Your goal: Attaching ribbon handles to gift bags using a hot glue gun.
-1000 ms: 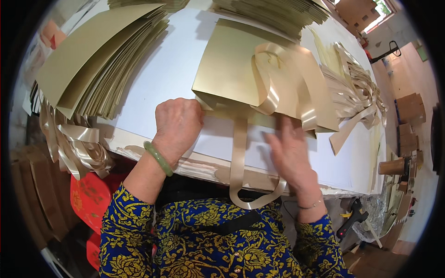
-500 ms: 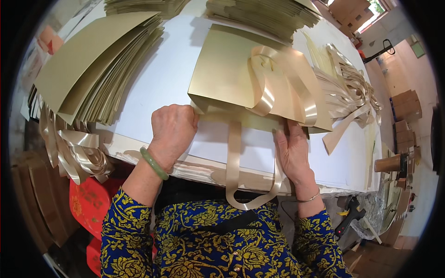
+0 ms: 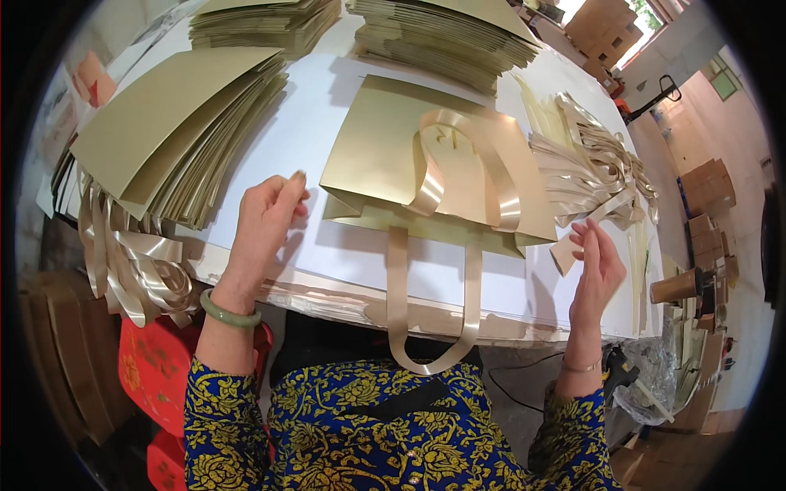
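A gold paper bag (image 3: 372, 151) lies flat on the table in front of me, its mouth toward me and slightly parted. One satin ribbon handle (image 3: 509, 196) loops up over its upper panel. The other ribbon handle (image 3: 397, 286) hangs down past the table's near edge. To the left of the bag, my left hand (image 3: 266, 214) is raised, fingers loosely curled and thumb up, with nothing in it. My right hand (image 3: 596, 266) hovers off the bag's right corner, empty, its fingers stretched out near a ribbon end.
Stacked gold bags (image 3: 176, 123) stand at the left, with ribbon handles (image 3: 139, 270) drooping over the edge. More stacks (image 3: 442, 41) sit at the back. A heap of ribbons (image 3: 610, 164) lies at the right. Below are a red stool (image 3: 151, 372) and a glue gun (image 3: 622, 372).
Both hands have let go of the bag and moved outward, left hand to the left, right hand to the right. The bag now rests flatter on the table.
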`<state>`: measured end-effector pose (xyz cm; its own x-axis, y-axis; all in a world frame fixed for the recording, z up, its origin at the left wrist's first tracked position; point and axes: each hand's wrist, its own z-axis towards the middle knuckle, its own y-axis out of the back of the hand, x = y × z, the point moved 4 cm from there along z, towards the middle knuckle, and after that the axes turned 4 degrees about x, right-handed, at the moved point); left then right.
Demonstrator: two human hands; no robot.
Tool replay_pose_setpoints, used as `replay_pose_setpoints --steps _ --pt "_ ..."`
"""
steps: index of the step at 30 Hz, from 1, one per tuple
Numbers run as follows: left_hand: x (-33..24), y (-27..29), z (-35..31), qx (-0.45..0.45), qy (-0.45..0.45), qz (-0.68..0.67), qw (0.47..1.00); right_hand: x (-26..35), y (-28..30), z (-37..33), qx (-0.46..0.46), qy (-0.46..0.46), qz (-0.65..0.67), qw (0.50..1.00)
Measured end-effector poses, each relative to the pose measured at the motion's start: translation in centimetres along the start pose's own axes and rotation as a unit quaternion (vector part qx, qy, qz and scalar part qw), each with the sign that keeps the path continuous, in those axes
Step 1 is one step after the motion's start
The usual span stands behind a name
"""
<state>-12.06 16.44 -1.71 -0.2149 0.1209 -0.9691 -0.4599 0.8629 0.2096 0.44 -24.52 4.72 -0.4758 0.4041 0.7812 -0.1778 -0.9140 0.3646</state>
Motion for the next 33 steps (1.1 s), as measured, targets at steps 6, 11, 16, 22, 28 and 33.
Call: replay_pose_setpoints --steps 6,11,16,22,28,33 --pt "-1.0 -3.4 2.4 0.086 -0.116 0.031 0.989 -5.2 -4.8 1.0 0.198 -0.243 0.020 0.949" --pt "0.1 -3.2 -0.5 0.070 -0.179 0.009 0.981 -4.1 -3.1 -1.5 0.165 -0.256 0.085 0.949" --pt "1.0 -3.5 -3.3 0.120 -0.144 -0.196 0.963 -2.7 -0.5 -3.0 0.150 -0.208 0.165 0.952" --pt "-0.8 -0.7 -4.1 0.137 -0.141 -0.304 0.932 -3.1 -2.2 -2.3 0.358 -0.260 0.172 0.880" --pt "-7.2 8.9 -7.1 -0.034 -0.277 -0.324 0.904 3.6 -9.9 -1.2 0.357 -0.156 0.272 0.880" --pt "-12.9 18.4 -9.1 -0.150 -0.385 -0.332 0.848 14.3 -18.2 -1.7 0.407 -0.140 0.398 0.810"
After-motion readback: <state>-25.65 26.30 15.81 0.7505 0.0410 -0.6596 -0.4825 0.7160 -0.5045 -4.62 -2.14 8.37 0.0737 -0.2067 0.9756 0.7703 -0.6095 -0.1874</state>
